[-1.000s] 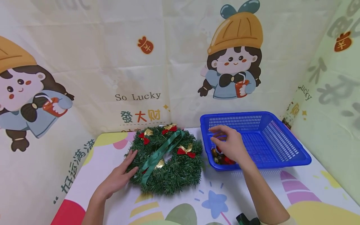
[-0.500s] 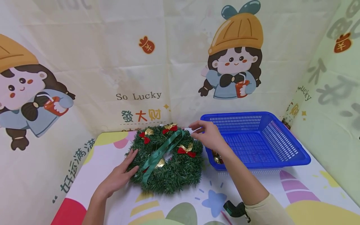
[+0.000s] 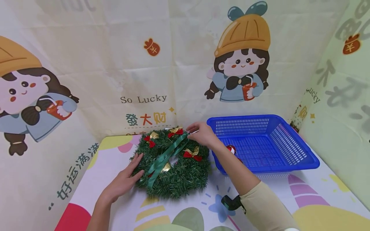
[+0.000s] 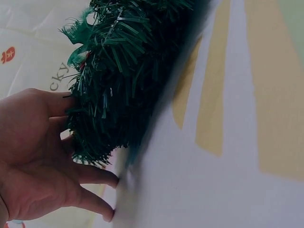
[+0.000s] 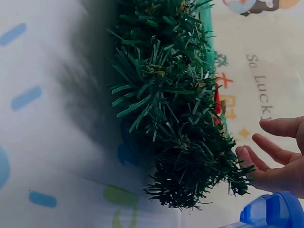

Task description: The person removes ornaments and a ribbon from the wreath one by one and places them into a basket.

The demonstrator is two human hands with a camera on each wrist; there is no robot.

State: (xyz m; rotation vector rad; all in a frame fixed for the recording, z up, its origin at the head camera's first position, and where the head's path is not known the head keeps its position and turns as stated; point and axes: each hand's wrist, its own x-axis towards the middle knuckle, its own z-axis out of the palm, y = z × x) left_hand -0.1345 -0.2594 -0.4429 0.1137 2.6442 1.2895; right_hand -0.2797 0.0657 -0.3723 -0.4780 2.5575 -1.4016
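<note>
A green artificial wreath (image 3: 179,183) lies on the table, dressed with red-and-gold bows (image 3: 192,155) and a long green ribbon (image 3: 164,157) laid across its middle. My left hand (image 3: 122,179) rests against the wreath's left edge, fingers extended; in the left wrist view that hand (image 4: 42,161) has its fingers spread along the greenery. My right hand (image 3: 203,134) is at the wreath's upper right, close to the ribbon's looped end. Seen from the right wrist, the hand (image 5: 282,159) has loosely bent fingers beside the greenery (image 5: 175,104), and no held thing shows.
Right of the wreath stands a blue plastic basket (image 3: 289,168), with a red-and-white ornament (image 3: 231,149) at its left end; my right forearm hides part of it. A printed cloth wall rises close behind. A black device (image 3: 231,202) sits below my right forearm.
My right hand has moved left from over the basket's ornaments to the wreath's upper right edge. My left hand has stayed on the wreath's left side.
</note>
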